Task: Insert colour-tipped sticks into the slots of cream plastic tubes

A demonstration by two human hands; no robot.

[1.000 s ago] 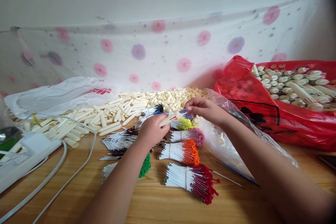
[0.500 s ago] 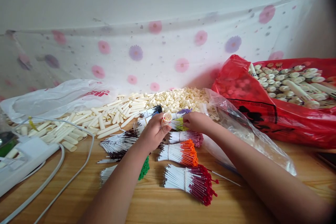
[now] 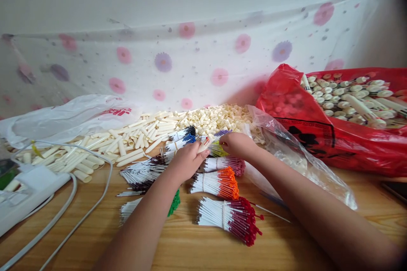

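Closed round a short cream tube (image 3: 205,145), my left hand (image 3: 187,159) is at the middle of the table. My right hand (image 3: 238,145) has its fingers pinched at the purple and yellow-green (image 3: 218,149) bundles; what they grip is hidden. Nearer me lie banded bundles of thin white sticks with coloured ends: pink (image 3: 224,164), orange (image 3: 216,183) and dark red (image 3: 227,218). Black-tipped sticks (image 3: 143,173) and a green-ended bundle (image 3: 173,203) are partly behind my left arm. Blue-ended sticks (image 3: 179,142) lie beyond my left hand.
Cream tubes (image 3: 127,139) and small cream parts (image 3: 219,120) are heaped at the back. A red bag (image 3: 299,135) of filled tubes stands right, beside a clear bag (image 3: 295,165). At left are a white bag (image 3: 73,114), power strip (image 3: 34,194) and cables (image 3: 106,186).
The tube in my left hand has tilted, from its open end facing the camera to lying slantwise. My right hand has shifted very slightly left and up, still pinched.
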